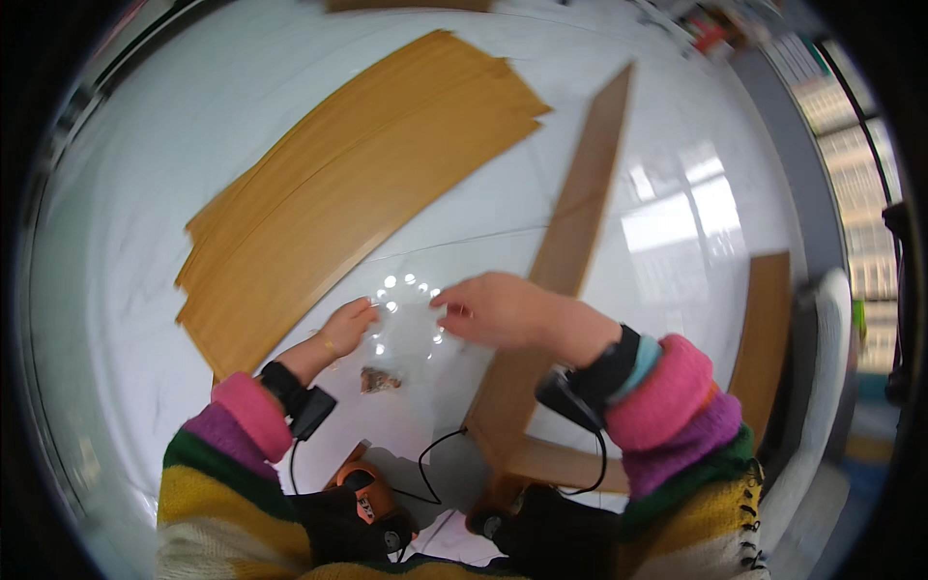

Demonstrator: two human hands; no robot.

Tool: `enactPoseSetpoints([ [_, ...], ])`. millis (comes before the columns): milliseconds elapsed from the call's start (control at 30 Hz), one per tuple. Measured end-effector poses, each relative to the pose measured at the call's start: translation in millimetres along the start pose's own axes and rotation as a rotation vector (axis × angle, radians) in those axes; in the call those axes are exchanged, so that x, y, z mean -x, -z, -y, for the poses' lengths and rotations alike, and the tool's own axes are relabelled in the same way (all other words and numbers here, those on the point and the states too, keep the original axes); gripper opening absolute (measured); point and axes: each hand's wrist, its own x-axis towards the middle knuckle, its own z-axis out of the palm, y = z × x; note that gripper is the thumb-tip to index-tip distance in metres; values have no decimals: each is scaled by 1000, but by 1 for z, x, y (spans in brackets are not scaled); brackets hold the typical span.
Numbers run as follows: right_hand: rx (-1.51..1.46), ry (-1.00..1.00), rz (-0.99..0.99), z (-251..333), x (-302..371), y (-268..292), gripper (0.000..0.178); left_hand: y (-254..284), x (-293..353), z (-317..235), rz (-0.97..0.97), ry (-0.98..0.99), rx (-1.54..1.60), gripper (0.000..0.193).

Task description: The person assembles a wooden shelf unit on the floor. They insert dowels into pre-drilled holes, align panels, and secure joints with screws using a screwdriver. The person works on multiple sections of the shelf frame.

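A clear plastic bag hangs between my two hands, its film catching bright glints. Small brownish hardware pieces lie gathered at its lower end; their kind is too small to tell. My left hand has its fingers pinched at the bag's left edge. On the other side, my right hand is curled with its fingertips at the bag's right edge, slightly blurred by motion. The grip of both hands is partly lost in the see-through film.
Overlapping wood-coloured panels lie on the glossy white floor ahead to the left. One long narrow board runs away from me at centre right, with a shorter board near its foot. Another board lies right, beside pale furniture.
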Motion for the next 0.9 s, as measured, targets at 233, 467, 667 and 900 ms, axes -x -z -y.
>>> enactPoseSetpoints([
  [233,-177,-506,-72,54,225,-34,36,65,-25,17,-23,124,-580,29],
  [467,-229,-604,-52,42,273,-64,33,115,-27,3,-86,128,-713,33],
  [667,-137,-508,-393,19,162,-60,26,101,-12,42,-421,229,-1056,27],
  [900,129,-133,-204,13,90,-78,20,65,-10,82,-331,0,-1339,17],
])
